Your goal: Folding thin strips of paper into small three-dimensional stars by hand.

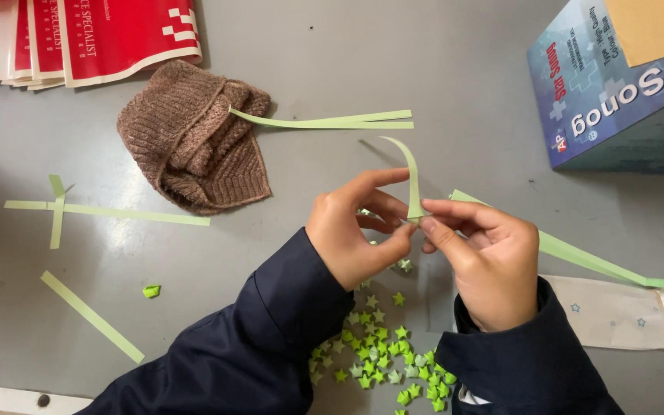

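Fingers of both hands, left [351, 238] and right [489, 261], pinched one green strip [411, 180], its free end curling up. Paper stars [378, 353] lay near, a knit hat [194, 138] far left on the counter [455, 69].

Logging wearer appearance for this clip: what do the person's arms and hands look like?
Both hands are bare: left hand, right hand. No gloves, rings or watch show. Both arms wear long dark navy sleeves ending at the wrists, plain, with no visible markings. A bit of white shows at the right cuff.
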